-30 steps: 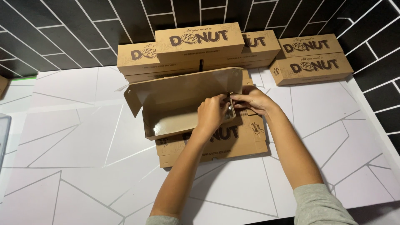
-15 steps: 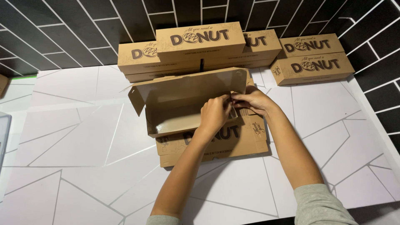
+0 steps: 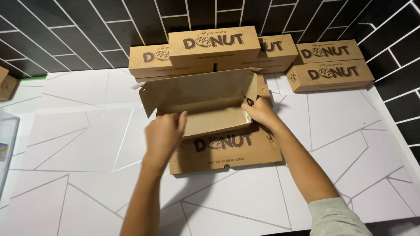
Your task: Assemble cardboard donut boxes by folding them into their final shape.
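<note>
A long brown cardboard box (image 3: 205, 100) stands half folded in the middle of the white table (image 3: 78, 144), its printed lid flap (image 3: 227, 148) lying flat toward me. My right hand (image 3: 259, 111) pinches the box's right end wall near its side flap. My left hand (image 3: 164, 133) hovers with spread fingers at the left part of the box's front wall, touching or just off it. The inside of the box is empty.
Several closed brown boxes of the same kind are stacked behind (image 3: 214, 46) and at the back right (image 3: 330, 70) against a black tiled wall (image 3: 65, 30). Another brown box edge (image 3: 6, 83) shows at the far left. A clear container (image 3: 6, 140) sits at the left edge.
My left hand has left the right end of the box and moved left to the front wall. The right hand stays at the right end. The box has opened wider.
</note>
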